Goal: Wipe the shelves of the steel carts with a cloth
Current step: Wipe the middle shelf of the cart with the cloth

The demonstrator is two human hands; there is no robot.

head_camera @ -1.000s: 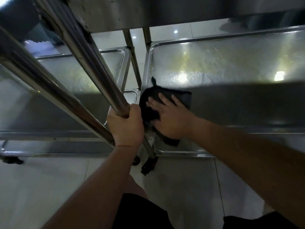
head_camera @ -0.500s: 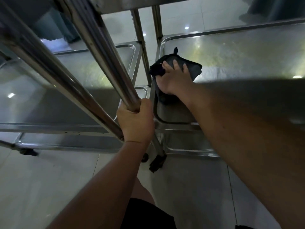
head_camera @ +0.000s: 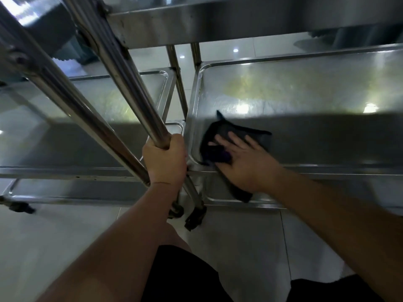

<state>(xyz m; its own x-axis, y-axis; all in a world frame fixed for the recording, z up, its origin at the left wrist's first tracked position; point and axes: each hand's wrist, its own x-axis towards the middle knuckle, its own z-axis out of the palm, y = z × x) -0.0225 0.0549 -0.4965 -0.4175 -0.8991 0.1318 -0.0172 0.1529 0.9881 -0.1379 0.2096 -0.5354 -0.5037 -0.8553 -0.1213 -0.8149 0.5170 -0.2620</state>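
1. Steel posts (head_camera: 122, 83) slant across my view from upper left and hide part of the left cart's shelf (head_camera: 91, 118); an upper shelf (head_camera: 218, 20) overhangs both carts and throws a dark band over them.
2. My left hand (head_camera: 165, 160) is wrapped tight round the nearer post, just beside the right cart's corner.
3. My right hand (head_camera: 244, 162) lies flat, fingers straight and spread, pressing the cloth (head_camera: 220, 136) onto the right cart's shelf (head_camera: 305, 90) at its near left corner — one tail of the cloth hangs over the front rim.
4. Two carts stand side by side, their corner legs close together; a black caster (head_camera: 195, 216) shows beneath them, near a lower shelf (head_camera: 72, 192).
5. Floor (head_camera: 239, 247) is pale glossy tile, with ceiling lights mirrored in it and in the shelves.
6. Shelves are brushed steel trays with raised rims and rounded corners, smeared yellowish further back; the cloth is dark, soft and crumpled.
7. Black shorts (head_camera: 181, 277) — my own — fill the bottom edge.
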